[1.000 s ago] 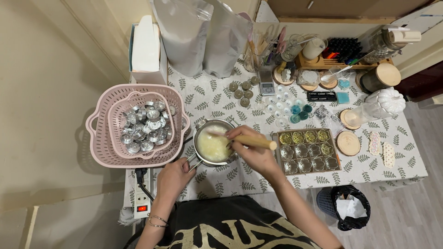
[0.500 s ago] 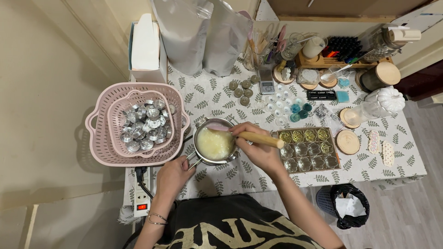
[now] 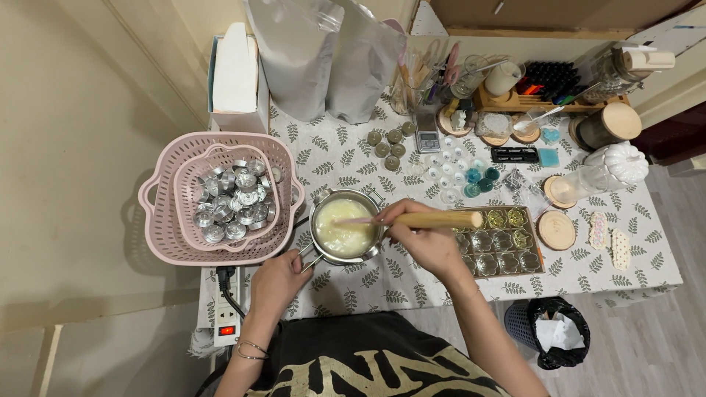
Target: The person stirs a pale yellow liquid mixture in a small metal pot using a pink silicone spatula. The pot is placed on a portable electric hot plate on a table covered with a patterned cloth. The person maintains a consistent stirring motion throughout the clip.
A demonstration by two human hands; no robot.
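Observation:
A small metal pot of pale yellow liquid stands on the leaf-patterned table. My left hand grips the pot's handle at its near left side. My right hand holds a wooden-handled spatula lying level, its pink blade dipped in the liquid. Just right of my right hand lies a dark tray of flower-shaped moulds, some filled yellow-green.
A pink basket with several metal tealight cups sits at the left. Small jars, a pocket scale, wooden coasters, white bags and a tool rack crowd the back. A power strip and a black bin stand below the table's edge.
The spatula has swung from tilted to nearly level, with its blade sweeping through the liquid. My left hand stays on the pot's handle.

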